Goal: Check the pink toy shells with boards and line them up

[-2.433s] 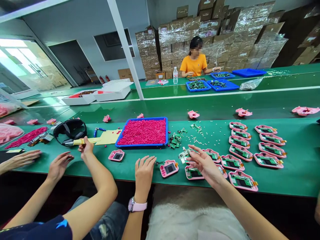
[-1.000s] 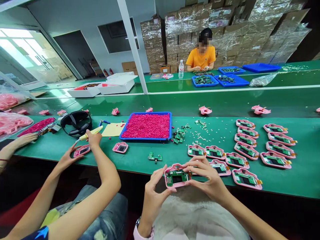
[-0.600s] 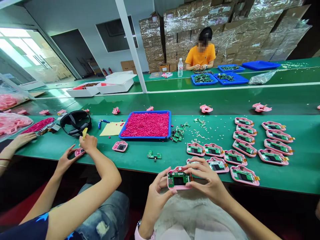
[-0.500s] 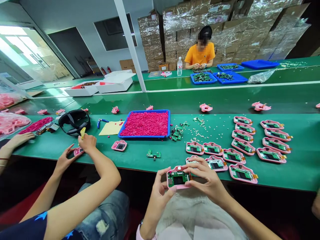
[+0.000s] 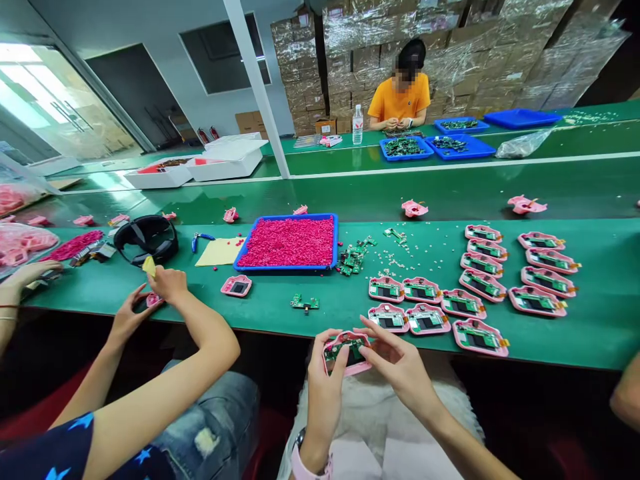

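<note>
Green tabletop (image 5: 595, 287) runs from side to side; clock directions count from the held case (image 5: 353, 352), with twelve straight ahead. Far off, around twelve to one, cartons (image 5: 343, 80) in clear wrap are stacked into a wall. At nine, a neighbour (image 5: 155, 400) in a dark sleeve with blue stars works over something small and pink, with something yellow in one fist. Between twelve and one, a person in orange (image 5: 413, 100) sits before the cartons, head bowed, near the far trays (image 5: 523, 120).

At eleven lies a blue tray (image 5: 285, 269) filled with small magenta pieces (image 5: 290, 243). At ten are a black headset (image 5: 163, 252) and, closer in, a yellow sheet (image 5: 215, 252).

The left hand (image 5: 323, 383) grips the held case by its nine-o'clock side, thumb over the front. The right hand (image 5: 405, 373) touches the three-o'clock side with its fingertips; whether it pinches there cannot be told. The held case, pink and open with a green board inside, is tilted above the lap.

Other open cases (image 5: 481, 285) lie in rows from one to three. At ten, a single case (image 5: 237, 287) lies screen up. Piled boards (image 5: 353, 259) sit at twelve, just beside the blue tray; a loose board (image 5: 305, 303) lies between ten and eleven. Pliers (image 5: 200, 239) rest at ten, and white bits (image 5: 387, 272) are scattered around one.
</note>
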A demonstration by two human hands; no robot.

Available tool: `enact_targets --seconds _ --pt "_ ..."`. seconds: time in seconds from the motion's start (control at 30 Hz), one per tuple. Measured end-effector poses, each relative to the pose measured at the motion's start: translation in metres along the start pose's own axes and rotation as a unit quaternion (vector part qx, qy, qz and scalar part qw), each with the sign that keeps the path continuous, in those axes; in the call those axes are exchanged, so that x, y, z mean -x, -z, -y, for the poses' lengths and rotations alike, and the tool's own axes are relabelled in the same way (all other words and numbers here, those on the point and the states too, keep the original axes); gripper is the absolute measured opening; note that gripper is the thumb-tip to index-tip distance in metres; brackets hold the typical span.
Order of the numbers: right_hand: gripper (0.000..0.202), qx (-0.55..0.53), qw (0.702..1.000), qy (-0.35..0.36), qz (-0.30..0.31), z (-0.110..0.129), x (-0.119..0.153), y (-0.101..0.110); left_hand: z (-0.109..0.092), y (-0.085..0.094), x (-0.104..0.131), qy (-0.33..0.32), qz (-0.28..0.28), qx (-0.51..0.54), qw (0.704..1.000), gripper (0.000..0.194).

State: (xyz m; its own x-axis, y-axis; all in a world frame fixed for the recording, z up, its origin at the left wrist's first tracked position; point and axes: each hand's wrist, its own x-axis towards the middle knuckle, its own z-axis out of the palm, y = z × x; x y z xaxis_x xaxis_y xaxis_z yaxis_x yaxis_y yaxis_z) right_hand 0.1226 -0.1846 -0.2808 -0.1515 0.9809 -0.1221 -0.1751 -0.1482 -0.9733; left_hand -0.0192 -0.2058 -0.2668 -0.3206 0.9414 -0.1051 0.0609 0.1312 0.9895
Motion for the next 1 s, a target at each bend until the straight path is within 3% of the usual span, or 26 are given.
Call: enact_targets --seconds 0.17,0.27,0.33,0.4,0.5,0.63,0.77,0.87,1.0 --pt "0.068 -0.017 1.000 -0.004 -0.003 -0.006 0.002 -0.002 0.006 -0.001 0.002 -0.020 0.008 -0.030 0.999 0.030" --pt "0.062 0.070 0.996 0.045 -0.012 -0.007 0.003 0.002 0.012 0.002 -0.012 -0.051 -0.012 -0.122 0.991 0.029" --pt "0.050 0.178 0.975 0.130 -0.034 -0.007 0.003 0.008 0.015 0.005 -0.028 -0.069 -0.023 -0.214 0.974 0.028" --pt "0.034 0.276 0.933 0.227 -0.053 -0.008 0.003 0.018 0.017 0.007 -0.047 -0.086 -0.029 -0.279 0.956 0.026" --pt "0.026 0.349 0.885 0.301 -0.060 -0.011 0.006 0.031 0.016 0.003 -0.072 -0.118 -0.009 -0.313 0.942 0.019" --pt "0.022 0.364 0.879 0.300 -0.069 -0.015 0.015 0.036 0.014 -0.017 -0.084 -0.166 0.043 -0.351 0.921 0.010" --pt "0.024 0.363 0.881 0.302 -0.044 -0.020 0.022 0.028 0.016 -0.026 -0.080 -0.188 0.009 -0.382 0.905 0.028" --pt "0.026 0.374 0.874 0.309 -0.013 -0.024 0.023 0.025 0.019 -0.006 -0.087 -0.199 -0.029 -0.423 0.884 0.036" --pt "0.026 0.371 0.877 0.307 -0.002 -0.027 0.019 0.021 0.024 0.042 -0.110 -0.175 -0.047 -0.445 0.877 0.040"
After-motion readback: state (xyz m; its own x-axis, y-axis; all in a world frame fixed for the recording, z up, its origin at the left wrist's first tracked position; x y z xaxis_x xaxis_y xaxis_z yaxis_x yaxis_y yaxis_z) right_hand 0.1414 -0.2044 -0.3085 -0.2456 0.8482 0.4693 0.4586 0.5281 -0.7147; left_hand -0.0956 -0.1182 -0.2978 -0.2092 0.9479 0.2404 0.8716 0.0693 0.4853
